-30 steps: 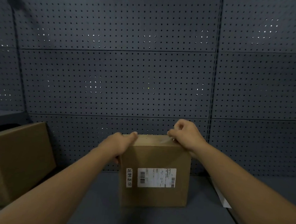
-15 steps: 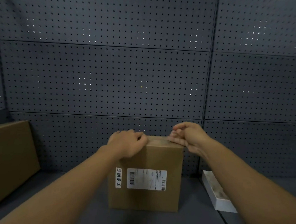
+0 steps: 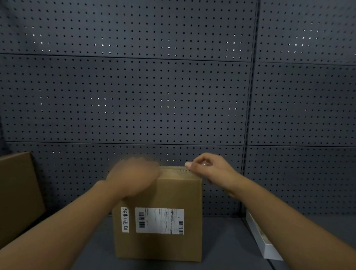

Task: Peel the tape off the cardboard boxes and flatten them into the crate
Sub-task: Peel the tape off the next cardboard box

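A brown cardboard box (image 3: 165, 245) with a white shipping label (image 3: 159, 220) stands upright on the dark shelf. Blurred with motion, my left hand (image 3: 134, 179) rests on the box's top left corner and hides that part of the top. My right hand (image 3: 209, 168) is at the top right back corner, its fingers pinching a bit of clear tape (image 3: 203, 163) lifted off the box top. A strip of tape still runs along the top edge (image 3: 178, 170).
A larger plain cardboard box (image 3: 6, 203) stands at the left edge. A flat white box (image 3: 264, 240) lies on the shelf to the right. Dark pegboard (image 3: 134, 89) forms the back wall. No crate is in view.
My right hand has lifted slightly off the box top with the tape end. My left hand has shifted on the top left corner. The view has panned a little right.
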